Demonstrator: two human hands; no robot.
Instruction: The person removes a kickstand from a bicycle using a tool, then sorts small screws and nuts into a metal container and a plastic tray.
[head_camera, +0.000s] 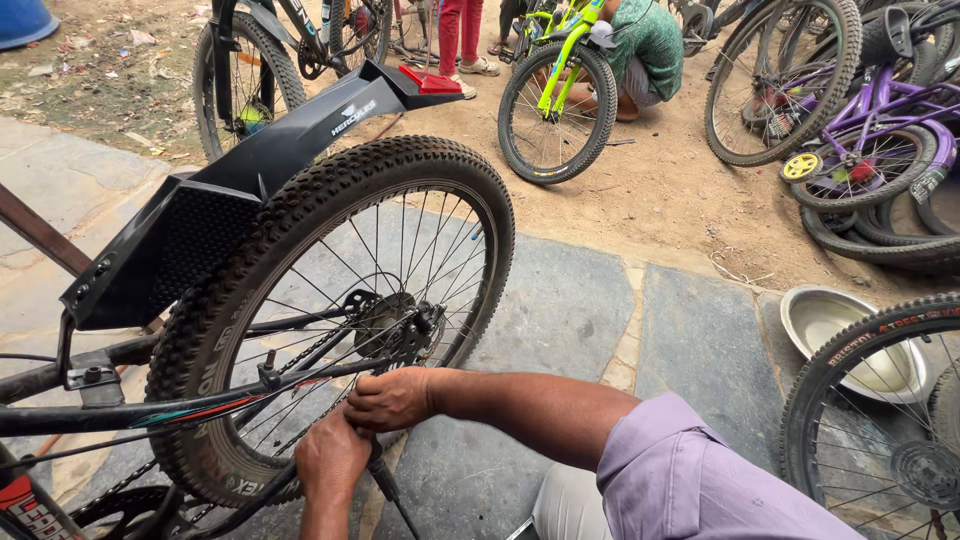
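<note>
A black bicycle's rear wheel with a knobby tyre fills the middle, and a black mudguard arches over it. My right hand is closed around the thin frame stay just beside the tyre, its forearm reaching in from a lilac sleeve. Just below it, my left hand is closed on a dark tool handle that sticks out down and to the right. The hands hide the tool's working end. The rear sprocket and chain sit just above my right hand.
A steel bowl lies on the stone slabs at right, beside another bicycle wheel. On the dirt beyond stand a green bicycle, a purple bicycle and loose tyres. A person crouches in a green shirt.
</note>
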